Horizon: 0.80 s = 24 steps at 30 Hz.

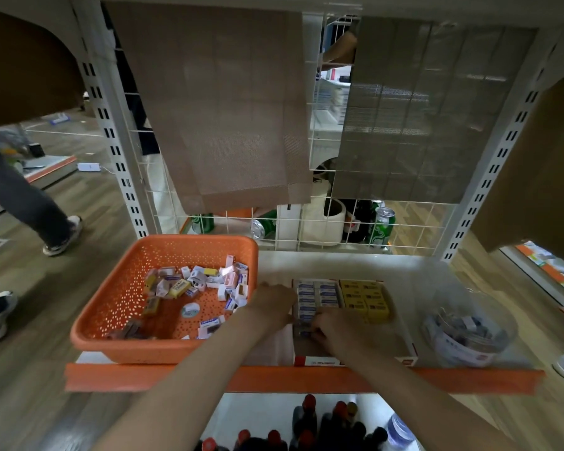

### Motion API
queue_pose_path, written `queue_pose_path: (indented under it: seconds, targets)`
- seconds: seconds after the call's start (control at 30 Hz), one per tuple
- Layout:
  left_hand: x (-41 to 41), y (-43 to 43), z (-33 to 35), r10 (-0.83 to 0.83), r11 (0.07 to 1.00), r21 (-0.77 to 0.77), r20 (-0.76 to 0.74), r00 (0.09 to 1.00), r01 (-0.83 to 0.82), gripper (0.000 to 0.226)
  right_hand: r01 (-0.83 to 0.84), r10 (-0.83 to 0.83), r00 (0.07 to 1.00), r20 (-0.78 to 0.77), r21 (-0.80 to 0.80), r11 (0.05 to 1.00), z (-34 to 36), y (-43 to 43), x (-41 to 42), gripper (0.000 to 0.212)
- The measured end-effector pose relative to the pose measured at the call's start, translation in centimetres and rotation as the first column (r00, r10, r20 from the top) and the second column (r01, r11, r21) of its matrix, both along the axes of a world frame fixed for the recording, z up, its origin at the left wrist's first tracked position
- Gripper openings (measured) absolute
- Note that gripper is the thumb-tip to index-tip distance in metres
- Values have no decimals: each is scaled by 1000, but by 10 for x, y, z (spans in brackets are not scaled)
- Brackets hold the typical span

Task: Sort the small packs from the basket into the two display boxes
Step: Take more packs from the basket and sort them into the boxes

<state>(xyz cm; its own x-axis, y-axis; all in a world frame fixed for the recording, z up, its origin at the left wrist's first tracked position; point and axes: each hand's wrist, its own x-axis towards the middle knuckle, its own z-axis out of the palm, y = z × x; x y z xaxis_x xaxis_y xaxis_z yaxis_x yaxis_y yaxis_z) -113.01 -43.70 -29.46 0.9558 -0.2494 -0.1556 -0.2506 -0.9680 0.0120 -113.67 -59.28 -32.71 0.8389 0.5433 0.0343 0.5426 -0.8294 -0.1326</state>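
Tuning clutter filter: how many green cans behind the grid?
3 cans: one left, one middle, one upright at right; a fourth may hide behind it.

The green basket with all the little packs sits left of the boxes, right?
Not quite. In the head view the basket is orange, not green. The rest is right: it holds the little packs and sits left of the display boxes.

Both forearms reach forward; left hand (274, 301) lies palm down, right hand (327, 327) beside it pinches a small pack (306, 334).
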Motion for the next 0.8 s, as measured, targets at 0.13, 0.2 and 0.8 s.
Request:
queue_pose_path:
  seconds: [0.13,0.2,0.8]
  targets:
    - [-1,0,2,-2,1000,-7,-2,1000,2,39,-12,12,1000,18,3,1000,-1,-1,0,24]
    - [-3,0,3,-10,1000,11,-7,1000,10,40,-26,26,999,34,-13,1000,1,-2,-1,24]
    - [-43,154,39,312,950,-105,228,922,-296,29,-273,271,962,40,232,934,62,116,10,14]
